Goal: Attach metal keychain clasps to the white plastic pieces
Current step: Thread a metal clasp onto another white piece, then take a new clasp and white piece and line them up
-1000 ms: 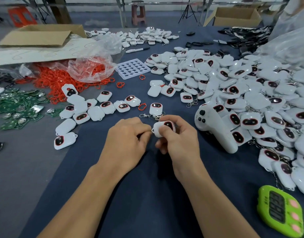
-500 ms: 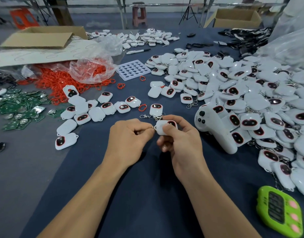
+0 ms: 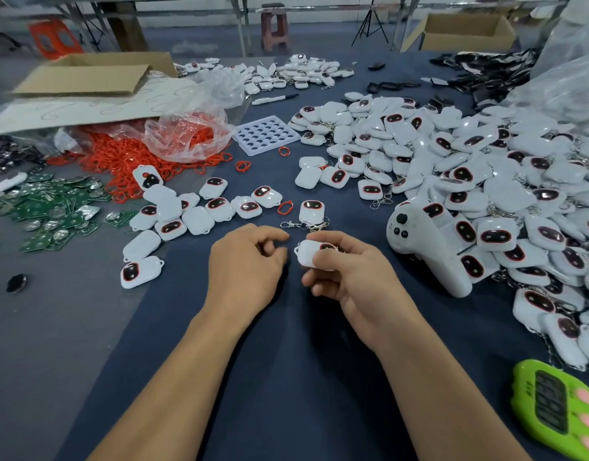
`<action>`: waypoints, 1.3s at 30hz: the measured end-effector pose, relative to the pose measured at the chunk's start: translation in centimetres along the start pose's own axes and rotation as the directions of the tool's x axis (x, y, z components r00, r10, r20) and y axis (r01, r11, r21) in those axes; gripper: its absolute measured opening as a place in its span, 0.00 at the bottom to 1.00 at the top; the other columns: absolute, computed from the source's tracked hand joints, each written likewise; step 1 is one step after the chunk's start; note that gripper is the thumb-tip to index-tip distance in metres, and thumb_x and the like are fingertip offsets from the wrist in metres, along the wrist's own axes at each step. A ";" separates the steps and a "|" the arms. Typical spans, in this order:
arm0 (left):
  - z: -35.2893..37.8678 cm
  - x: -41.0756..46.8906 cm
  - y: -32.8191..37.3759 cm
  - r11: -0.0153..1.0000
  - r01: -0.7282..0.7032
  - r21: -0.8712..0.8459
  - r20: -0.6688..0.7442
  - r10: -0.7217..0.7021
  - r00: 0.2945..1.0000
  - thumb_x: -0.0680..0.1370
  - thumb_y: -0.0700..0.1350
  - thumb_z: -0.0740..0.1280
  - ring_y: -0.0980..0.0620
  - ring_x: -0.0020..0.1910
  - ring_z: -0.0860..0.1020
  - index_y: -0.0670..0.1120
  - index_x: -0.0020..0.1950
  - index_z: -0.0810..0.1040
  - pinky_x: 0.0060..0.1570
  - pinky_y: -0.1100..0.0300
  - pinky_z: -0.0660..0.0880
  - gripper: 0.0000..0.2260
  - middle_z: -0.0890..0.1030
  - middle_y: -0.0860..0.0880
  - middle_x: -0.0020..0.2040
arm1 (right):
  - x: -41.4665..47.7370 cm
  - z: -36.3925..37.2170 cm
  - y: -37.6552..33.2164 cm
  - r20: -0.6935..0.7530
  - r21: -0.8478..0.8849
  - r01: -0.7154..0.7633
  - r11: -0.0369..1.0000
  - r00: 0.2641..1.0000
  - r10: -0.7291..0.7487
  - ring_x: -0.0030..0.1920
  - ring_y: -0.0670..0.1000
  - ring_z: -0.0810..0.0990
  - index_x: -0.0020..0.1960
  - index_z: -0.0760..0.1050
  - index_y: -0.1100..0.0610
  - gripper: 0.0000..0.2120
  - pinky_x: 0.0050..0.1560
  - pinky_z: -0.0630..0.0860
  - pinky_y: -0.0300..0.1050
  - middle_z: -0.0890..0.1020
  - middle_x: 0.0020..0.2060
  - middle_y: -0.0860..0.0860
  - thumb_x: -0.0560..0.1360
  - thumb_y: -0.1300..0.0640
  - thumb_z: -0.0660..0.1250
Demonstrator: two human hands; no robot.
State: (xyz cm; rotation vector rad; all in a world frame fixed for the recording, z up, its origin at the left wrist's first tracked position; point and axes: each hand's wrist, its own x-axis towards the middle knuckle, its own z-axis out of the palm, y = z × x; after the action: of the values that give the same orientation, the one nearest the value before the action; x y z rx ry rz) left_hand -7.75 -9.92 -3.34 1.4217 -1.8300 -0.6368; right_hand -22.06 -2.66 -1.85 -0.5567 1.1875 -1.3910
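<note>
My right hand (image 3: 349, 281) grips a white plastic piece (image 3: 308, 254) with a dark red-rimmed window, held just above the blue cloth. My left hand (image 3: 246, 264) sits a small gap to its left, fingers curled, thumb and forefinger close together; whether they pinch anything is hidden. A metal keychain clasp (image 3: 291, 224) lies on the cloth just beyond my hands, beside another white piece (image 3: 311, 210). Several loose white pieces (image 3: 193, 211) lie to the left. A big pile of pieces with clasps (image 3: 486, 181) fills the right.
A white handheld controller (image 3: 429, 247) lies right of my hands. A green timer (image 3: 559, 414) sits at the bottom right. Red rubber rings (image 3: 127, 154) spill from a plastic bag (image 3: 186, 134); green circuit boards (image 3: 50, 207) lie far left. A white holed tray (image 3: 266, 134) and a cardboard box (image 3: 87, 74) stand further back.
My hands have come apart: the left hand drew away to the left from the white piece, which stays in my right hand.
</note>
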 end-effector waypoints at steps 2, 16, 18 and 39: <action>-0.3 0.6 -0.5 0.999 0.020 0.035 -0.033 -0.019 0.999 0.73 0.45 0.73 0.62 0.41 0.78 0.60 0.48 0.85 0.46 0.66 0.73 0.10 0.80 0.60 0.37 | -0.1 0.0 -0.2 0.033 -0.055 -0.053 0.997 0.998 0.055 0.30 0.50 0.81 0.57 0.81 0.61 0.12 0.29 0.75 0.39 0.85 0.38 0.54 0.77 0.71 0.66; -3.6 4.0 -4.0 0.854 0.109 0.509 -0.206 -0.002 0.979 0.79 0.42 0.64 0.36 0.56 0.76 0.48 0.61 0.82 0.55 0.46 0.68 0.13 0.82 0.42 0.57 | 0.1 -0.4 0.1 0.203 0.188 0.195 0.963 0.951 -0.233 0.41 0.49 0.85 0.48 0.88 0.53 0.19 0.47 0.81 0.39 0.88 0.45 0.54 0.67 0.71 0.67; -3.8 4.0 -4.1 0.876 0.121 0.468 -0.234 -0.009 0.972 0.80 0.43 0.63 0.36 0.51 0.77 0.47 0.51 0.82 0.52 0.47 0.66 0.08 0.83 0.42 0.48 | 0.1 -0.4 0.1 0.186 0.148 0.182 0.972 0.960 -0.209 0.39 0.49 0.84 0.44 0.88 0.52 0.18 0.47 0.81 0.40 0.87 0.41 0.54 0.70 0.72 0.68; 0.1 -1.1 1.1 0.980 -0.014 -0.197 0.091 0.033 0.995 0.73 0.47 0.75 0.64 0.40 0.81 0.60 0.49 0.86 0.43 0.75 0.72 0.08 0.84 0.65 0.39 | 1.2 -0.8 0.3 -0.275 -0.290 0.313 0.904 0.878 -0.392 0.33 0.48 0.83 0.46 0.83 0.51 0.08 0.32 0.78 0.39 0.86 0.37 0.49 0.78 0.63 0.72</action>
State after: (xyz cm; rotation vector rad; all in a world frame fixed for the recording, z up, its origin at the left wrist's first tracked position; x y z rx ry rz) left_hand -8.35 -8.60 -2.83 1.2567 -1.7974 -0.8602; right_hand -22.87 -3.43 -2.82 -0.7624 1.5943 -1.7139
